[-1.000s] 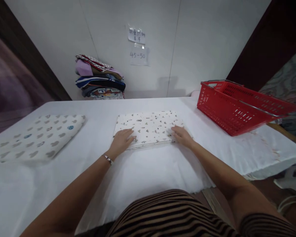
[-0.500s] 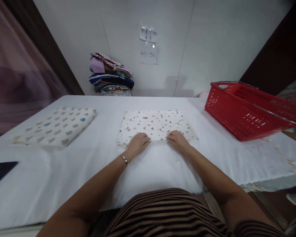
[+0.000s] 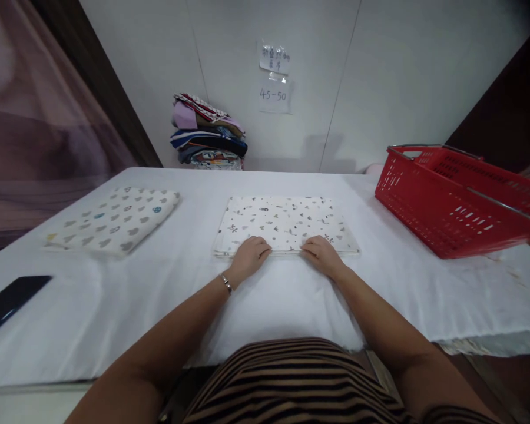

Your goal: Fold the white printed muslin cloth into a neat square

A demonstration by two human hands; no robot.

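A white cloth with small grey and dark prints lies folded into a flat rectangle in front of me. My left hand pinches its near edge left of the middle; a silver bracelet sits on that wrist. Right of the middle, my right hand pinches the same edge, thumb below and fingers on top. Between the hands, the stacked layers of the fold show along the edge.
To the left lies another folded cloth with grey shapes, and nearer me a dark phone. A red basket stands at the right. Folded fabrics are piled behind the white-covered table, below paper signs on the wall.
The view has turned slightly to the left, so everything on the table appears shifted right. Both hands keep their grip on the near edge of the cloth, which looks unchanged.
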